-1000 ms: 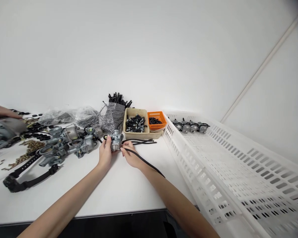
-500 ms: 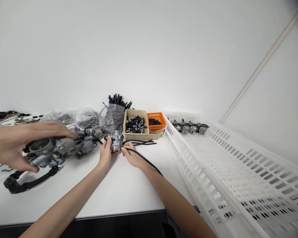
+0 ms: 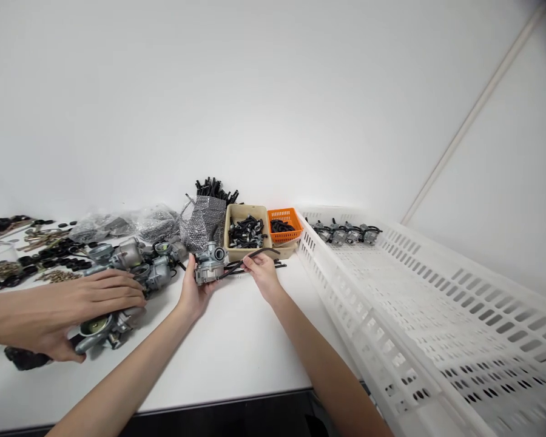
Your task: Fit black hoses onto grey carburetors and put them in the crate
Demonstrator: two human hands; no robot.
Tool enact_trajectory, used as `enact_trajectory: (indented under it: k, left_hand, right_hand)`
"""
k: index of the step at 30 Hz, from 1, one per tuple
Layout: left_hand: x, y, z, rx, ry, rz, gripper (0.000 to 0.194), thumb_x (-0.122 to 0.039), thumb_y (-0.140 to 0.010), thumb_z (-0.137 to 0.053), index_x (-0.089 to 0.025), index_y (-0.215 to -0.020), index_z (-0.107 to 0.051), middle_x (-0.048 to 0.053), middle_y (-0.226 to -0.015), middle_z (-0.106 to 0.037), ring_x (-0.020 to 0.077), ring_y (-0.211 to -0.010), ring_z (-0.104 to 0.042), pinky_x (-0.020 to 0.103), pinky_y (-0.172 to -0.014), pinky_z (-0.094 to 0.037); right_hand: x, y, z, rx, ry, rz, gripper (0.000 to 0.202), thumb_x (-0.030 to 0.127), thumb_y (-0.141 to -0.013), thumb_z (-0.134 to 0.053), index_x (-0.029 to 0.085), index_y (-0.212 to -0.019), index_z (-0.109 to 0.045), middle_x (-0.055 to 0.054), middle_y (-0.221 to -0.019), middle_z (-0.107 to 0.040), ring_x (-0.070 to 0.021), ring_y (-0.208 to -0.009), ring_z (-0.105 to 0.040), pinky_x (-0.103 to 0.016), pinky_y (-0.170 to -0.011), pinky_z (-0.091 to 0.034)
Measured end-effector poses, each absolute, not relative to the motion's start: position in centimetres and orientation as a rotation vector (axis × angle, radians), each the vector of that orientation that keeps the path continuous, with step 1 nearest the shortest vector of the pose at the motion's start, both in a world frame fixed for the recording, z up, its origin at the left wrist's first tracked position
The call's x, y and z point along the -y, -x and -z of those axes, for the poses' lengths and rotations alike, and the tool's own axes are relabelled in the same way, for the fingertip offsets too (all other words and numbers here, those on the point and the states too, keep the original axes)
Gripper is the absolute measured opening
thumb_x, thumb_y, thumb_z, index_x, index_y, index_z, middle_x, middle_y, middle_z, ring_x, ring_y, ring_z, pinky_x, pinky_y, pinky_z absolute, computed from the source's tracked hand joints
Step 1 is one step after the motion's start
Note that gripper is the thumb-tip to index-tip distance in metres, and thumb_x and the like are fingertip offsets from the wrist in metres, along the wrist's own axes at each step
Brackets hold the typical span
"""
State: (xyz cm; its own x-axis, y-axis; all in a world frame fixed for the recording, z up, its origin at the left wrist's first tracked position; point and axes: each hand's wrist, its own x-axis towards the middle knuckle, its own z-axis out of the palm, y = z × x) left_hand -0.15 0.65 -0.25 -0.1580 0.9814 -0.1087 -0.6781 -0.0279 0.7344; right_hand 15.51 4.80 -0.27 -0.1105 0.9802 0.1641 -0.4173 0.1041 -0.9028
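Observation:
My left hand is closed around a grey metal carburetor, held just above the white table with its round bore facing me. From the carburetor's lower side a thin black hose runs out to the right. My right hand pinches that hose between thumb and fingers, a short way from the carburetor. Behind it, more black hoses lie on the table. At left, a co-worker's hand grips another carburetor, which rests on or close to the tabletop.
Several carburetors are clustered left of my hands. Behind stand a bubble-wrap bundle of hoses, a cream bin of small black parts and an orange basket. A white crate on the right holds several carburetors.
My right hand has moved right along the hose, whose free end now points away instead of toward me. The held carburetor has turned. The co-worker's hand has lowered its carburetor.

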Motion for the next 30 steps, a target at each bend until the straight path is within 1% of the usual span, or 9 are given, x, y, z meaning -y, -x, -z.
enact_trajectory:
  k: [3,7,10,13,17,19,21,25,30]
  left_hand:
    - [-0.4,0.0,0.2,-0.719,-0.558,-1.472,0.048,-0.052,-0.088,-0.043,-0.012,-0.105,-0.063,0.012,-0.088,-0.072,0.0185,-0.063,-0.067,0.027,-0.049,-0.055]
    - [-0.2,-0.2,0.6,-0.706,-0.594,-1.337,0.049,-0.057,-0.084,-0.046,-0.014,-0.097,-0.066,0.014,-0.086,-0.072,0.0243,-0.065,-0.068,0.030,-0.045,-0.051]
    - [-0.3,-0.1,0.8,-0.744,-0.604,-1.300,0.049,-0.059,-0.082,-0.047,-0.017,-0.094,-0.067,0.015,-0.085,-0.072,0.0273,-0.066,-0.068,0.036,-0.050,-0.053]
    - [-0.3,0.1,0.9,-0.773,-0.623,-1.267,0.050,-0.061,-0.082,-0.045,-0.019,-0.099,-0.066,0.015,-0.089,-0.071,0.0279,-0.067,-0.067,0.041,-0.056,-0.054]
    - [0.2,0.1,0.6,-0.719,-0.648,-1.139,0.053,-0.060,-0.083,-0.044,-0.018,-0.106,-0.065,0.015,-0.089,-0.071,0.0245,-0.057,-0.065,0.032,-0.042,-0.048]
    - [0.6,-0.2,0.5,-0.673,-0.655,-1.088,0.052,-0.057,-0.084,-0.046,-0.014,-0.108,-0.064,0.016,-0.088,-0.072,0.0239,-0.056,-0.066,0.031,-0.040,-0.048]
    - [0.9,-0.6,0.7,-0.656,-0.649,-1.057,0.048,-0.051,-0.084,-0.049,-0.012,-0.107,-0.064,0.016,-0.085,-0.072,0.0252,-0.061,-0.067,0.033,-0.047,-0.052]
    - [1.1,-1.2,1.0,-0.671,-0.636,-1.058,0.039,-0.045,-0.084,-0.053,-0.014,-0.105,-0.065,0.014,-0.084,-0.072,0.0276,-0.073,-0.070,0.039,-0.061,-0.057]
    - [0.7,-0.8,1.3,-0.690,-0.630,-1.102,0.037,-0.043,-0.086,-0.052,-0.014,-0.105,-0.064,0.013,-0.086,-0.073,0.0270,-0.075,-0.070,0.038,-0.064,-0.057]
  right_hand:
    - [-4.9,-15.4,0.6,1.049,0.703,-1.408,0.043,0.047,-0.049,-0.084,0.017,-0.070,-0.061,0.000,-0.062,-0.064,-0.0132,-0.057,-0.058,-0.027,-0.059,-0.045]
    - [-4.8,-15.0,1.3,1.072,0.703,-1.393,0.043,0.047,-0.050,-0.084,0.017,-0.071,-0.062,-0.001,-0.065,-0.065,-0.0135,-0.059,-0.058,-0.028,-0.063,-0.046]
    - [-4.7,-14.8,1.5,1.078,0.703,-1.397,0.045,0.049,-0.049,-0.083,0.017,-0.070,-0.060,0.000,-0.063,-0.064,-0.0131,-0.058,-0.058,-0.028,-0.062,-0.045]
    - [-4.5,-14.7,1.6,1.091,0.696,-1.423,0.045,0.050,-0.048,-0.083,0.019,-0.065,-0.055,0.002,-0.058,-0.060,-0.0119,-0.054,-0.054,-0.026,-0.057,-0.042]
    - [-4.4,-14.6,1.7,1.047,0.633,-1.522,0.046,0.048,-0.049,-0.083,0.021,-0.063,-0.049,0.003,-0.063,-0.060,-0.0108,-0.051,-0.051,-0.025,-0.051,-0.040]
    - [-4.6,-14.7,1.8,0.997,0.648,-1.531,0.043,0.047,-0.052,-0.081,0.021,-0.065,-0.050,0.003,-0.065,-0.061,-0.0106,-0.050,-0.049,-0.025,-0.048,-0.039]
    - [-4.9,-14.9,1.9,0.967,0.691,-1.495,0.040,0.042,-0.052,-0.083,0.020,-0.065,-0.053,0.003,-0.062,-0.060,-0.0105,-0.051,-0.050,-0.024,-0.049,-0.039]
    - [-5.2,-15.3,1.7,1.018,0.710,-1.416,0.033,0.031,-0.047,-0.085,0.017,-0.065,-0.061,0.001,-0.063,-0.065,-0.0122,-0.059,-0.057,-0.025,-0.060,-0.044]
    - [-5.0,-15.3,1.3,1.054,0.723,-1.415,0.034,0.030,-0.048,-0.085,0.017,-0.072,-0.065,-0.002,-0.067,-0.069,-0.0156,-0.064,-0.063,-0.029,-0.067,-0.048]
